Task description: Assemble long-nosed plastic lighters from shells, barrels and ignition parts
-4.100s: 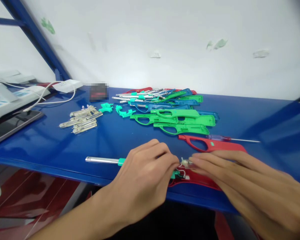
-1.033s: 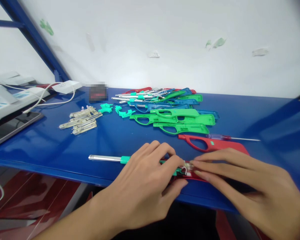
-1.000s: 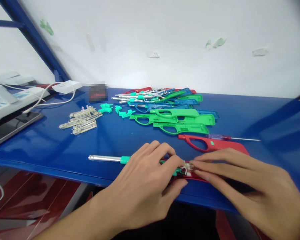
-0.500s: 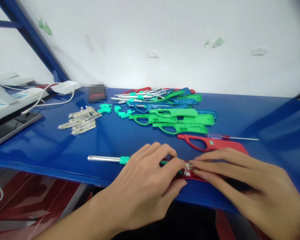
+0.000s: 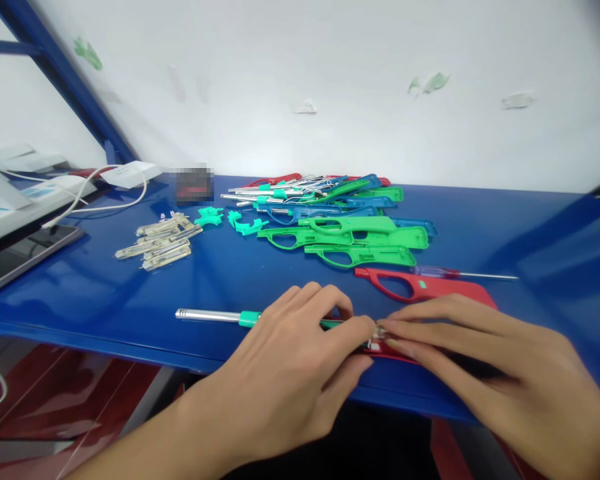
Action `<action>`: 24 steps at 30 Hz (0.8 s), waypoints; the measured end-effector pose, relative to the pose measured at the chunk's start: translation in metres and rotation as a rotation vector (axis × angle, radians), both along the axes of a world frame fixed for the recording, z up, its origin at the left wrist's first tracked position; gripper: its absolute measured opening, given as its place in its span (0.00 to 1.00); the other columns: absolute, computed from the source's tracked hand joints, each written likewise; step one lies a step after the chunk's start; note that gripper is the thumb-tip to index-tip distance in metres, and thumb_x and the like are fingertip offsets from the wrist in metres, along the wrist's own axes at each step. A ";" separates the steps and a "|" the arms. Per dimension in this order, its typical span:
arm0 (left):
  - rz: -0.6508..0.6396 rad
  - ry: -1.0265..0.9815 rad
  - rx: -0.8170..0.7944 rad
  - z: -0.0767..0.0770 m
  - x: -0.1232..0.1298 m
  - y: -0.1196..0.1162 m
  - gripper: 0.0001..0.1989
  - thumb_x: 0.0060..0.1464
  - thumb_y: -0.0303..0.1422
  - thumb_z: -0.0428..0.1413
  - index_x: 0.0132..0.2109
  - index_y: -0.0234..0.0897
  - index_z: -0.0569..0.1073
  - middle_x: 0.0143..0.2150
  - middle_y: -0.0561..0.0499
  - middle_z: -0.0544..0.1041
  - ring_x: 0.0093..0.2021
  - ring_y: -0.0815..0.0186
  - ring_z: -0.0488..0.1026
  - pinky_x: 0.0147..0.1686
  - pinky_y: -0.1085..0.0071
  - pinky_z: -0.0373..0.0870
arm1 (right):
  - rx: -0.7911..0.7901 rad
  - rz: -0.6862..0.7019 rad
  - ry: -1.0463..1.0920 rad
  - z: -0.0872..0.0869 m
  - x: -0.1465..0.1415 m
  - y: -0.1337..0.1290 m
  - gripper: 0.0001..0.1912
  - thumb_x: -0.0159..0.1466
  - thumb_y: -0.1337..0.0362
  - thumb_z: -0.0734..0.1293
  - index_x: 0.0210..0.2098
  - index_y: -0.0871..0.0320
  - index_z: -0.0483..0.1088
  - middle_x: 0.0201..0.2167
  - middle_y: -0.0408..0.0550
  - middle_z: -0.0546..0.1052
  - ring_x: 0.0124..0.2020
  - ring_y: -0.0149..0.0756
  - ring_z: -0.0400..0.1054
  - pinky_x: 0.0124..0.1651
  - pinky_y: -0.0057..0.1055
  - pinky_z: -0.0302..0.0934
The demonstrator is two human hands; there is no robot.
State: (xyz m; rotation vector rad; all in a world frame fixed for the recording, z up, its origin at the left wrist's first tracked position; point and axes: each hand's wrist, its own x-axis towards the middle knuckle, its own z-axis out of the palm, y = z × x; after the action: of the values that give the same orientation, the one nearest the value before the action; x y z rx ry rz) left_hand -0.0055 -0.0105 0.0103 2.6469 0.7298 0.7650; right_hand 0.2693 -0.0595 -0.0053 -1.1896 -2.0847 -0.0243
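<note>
A red lighter shell (image 5: 397, 355) lies near the table's front edge, with a silver metal tube (image 5: 207, 315) and a teal collar (image 5: 249, 319) reaching out to the left. Over its middle, my left hand (image 5: 300, 360) is closed on it, thumb and forefinger close together at the inner parts. From the right, my right hand (image 5: 500, 360) pinches a small clear part (image 5: 379, 332) at the shell. White bits show between the two hands. The fingers hide much of the shell's inside.
Behind the hands lie a red shell half (image 5: 445, 291), a screwdriver (image 5: 485, 276), green shell halves (image 5: 365, 256) and a pile of tubes and shells. Clear parts (image 5: 167, 250) and teal pieces (image 5: 250, 227) lie left, near a phone (image 5: 25, 257) and white cable (image 5: 113, 210).
My left forefinger has shifted slightly right, nearer my right fingertips, covering more of the white bits. My right hand has hardly moved.
</note>
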 end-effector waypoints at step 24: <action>0.039 0.055 -0.043 0.005 0.002 0.000 0.07 0.80 0.31 0.58 0.59 0.39 0.78 0.54 0.47 0.80 0.50 0.52 0.76 0.53 0.49 0.79 | -0.040 -0.015 0.039 -0.001 -0.001 -0.002 0.10 0.85 0.52 0.68 0.54 0.35 0.83 0.50 0.28 0.91 0.50 0.29 0.89 0.57 0.20 0.81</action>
State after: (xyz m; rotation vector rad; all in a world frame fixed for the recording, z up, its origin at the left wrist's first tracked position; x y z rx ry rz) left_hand -0.0031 -0.0106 0.0151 2.6316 0.8054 0.6819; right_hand 0.2687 -0.0612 -0.0059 -1.2200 -2.0513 0.0338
